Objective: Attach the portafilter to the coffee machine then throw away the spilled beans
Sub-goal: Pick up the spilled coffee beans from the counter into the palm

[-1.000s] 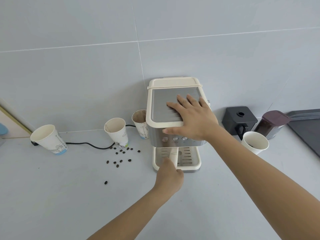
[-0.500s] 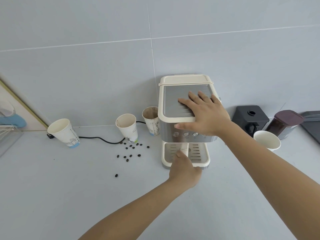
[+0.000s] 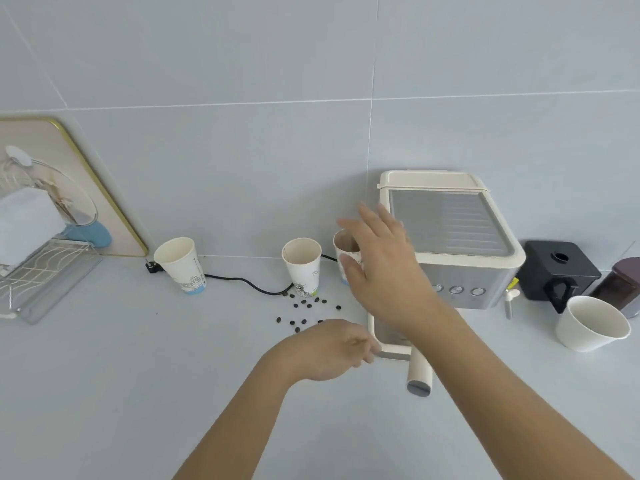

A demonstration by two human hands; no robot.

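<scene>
The cream and silver coffee machine stands against the wall at the right. The portafilter's cream handle sticks out from under its front, over the drip tray. Several dark spilled beans lie on the counter left of the machine. My left hand hovers loosely curled just below the beans, holding nothing. My right hand is in the air in front of the machine's left side, fingers spread, off the machine's top.
Three paper cups stand along the wall with a black cable behind them. A white cup, a black container and a dark jar sit at the right. A wire rack is at the left.
My left hand let go of the portafilter handle and moved left toward the beans. My right hand lifted off the machine's top and swung left. The view shifted left.
</scene>
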